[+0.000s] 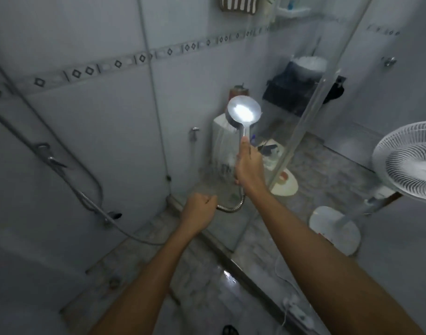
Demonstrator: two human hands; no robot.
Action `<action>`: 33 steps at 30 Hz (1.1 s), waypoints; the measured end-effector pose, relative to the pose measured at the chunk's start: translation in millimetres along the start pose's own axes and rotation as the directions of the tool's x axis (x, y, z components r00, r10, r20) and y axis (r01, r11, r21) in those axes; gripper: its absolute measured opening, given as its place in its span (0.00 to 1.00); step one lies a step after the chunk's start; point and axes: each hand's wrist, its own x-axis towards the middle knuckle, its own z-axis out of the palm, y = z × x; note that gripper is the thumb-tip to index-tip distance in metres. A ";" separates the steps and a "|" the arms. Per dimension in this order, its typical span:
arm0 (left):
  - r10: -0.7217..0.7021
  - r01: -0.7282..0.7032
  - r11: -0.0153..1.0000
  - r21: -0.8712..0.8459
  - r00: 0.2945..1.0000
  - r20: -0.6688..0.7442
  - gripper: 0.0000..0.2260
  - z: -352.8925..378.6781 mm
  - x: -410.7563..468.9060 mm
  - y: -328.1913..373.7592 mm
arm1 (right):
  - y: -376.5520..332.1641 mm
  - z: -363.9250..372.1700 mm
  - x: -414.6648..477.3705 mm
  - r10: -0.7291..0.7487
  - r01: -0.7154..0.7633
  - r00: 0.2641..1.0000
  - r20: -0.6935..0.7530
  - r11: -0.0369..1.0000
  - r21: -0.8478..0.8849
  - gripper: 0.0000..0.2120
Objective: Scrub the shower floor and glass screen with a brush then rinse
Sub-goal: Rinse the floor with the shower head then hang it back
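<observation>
Right hand (249, 169) grips handle of chrome shower head (243, 113), raised, face turned toward glass screen (311, 122); water streams down near glass. Left hand (199, 210) clenched in fist around metal hose (233, 207), which loops between both hands. Wet shower floor (207, 281) below arms, glossy with reflected light. Beyond glass: white pedestal fan (410, 163) at right. Wall mixer (50, 158) on tiled wall at left. No brush visible.

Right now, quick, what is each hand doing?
Left hand: closed in a fist on the metal shower hose.
Right hand: closed around the shower head handle, raised toward the glass screen.
</observation>
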 end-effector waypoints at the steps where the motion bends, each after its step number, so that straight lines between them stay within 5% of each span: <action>1: -0.033 0.033 0.999 -0.014 0.999 -0.011 0.21 -1.5 -2.5 -15.1 | 9.8 15.1 -3.9 0.034 -0.035 0.999 0.040 0.999 0.007 0.29; 8: -0.291 0.290 0.956 -0.036 0.956 -0.046 0.22 -6.1 -41.6 -105.7 | 63.3 94.8 -52.4 0.157 -0.186 0.939 0.306 0.980 0.067 0.26; 16: -0.631 0.602 0.774 -0.197 0.757 -0.168 0.21 -0.7 -137.6 -165.0 | 111.0 145.1 -138.3 0.310 -0.443 0.677 0.667 0.896 0.033 0.25; 24: -0.808 0.736 0.589 -0.334 0.543 -0.228 0.20 28.1 -238.4 -196.1 | 131.7 141.8 -225.2 0.368 -0.538 0.440 0.819 0.839 -0.088 0.25; 33: -0.866 0.812 0.498 -0.304 0.451 -0.214 0.24 48.7 -320.9 -226.6 | 144.6 120.0 -302.1 0.461 -0.614 0.302 0.835 0.764 -0.200 0.23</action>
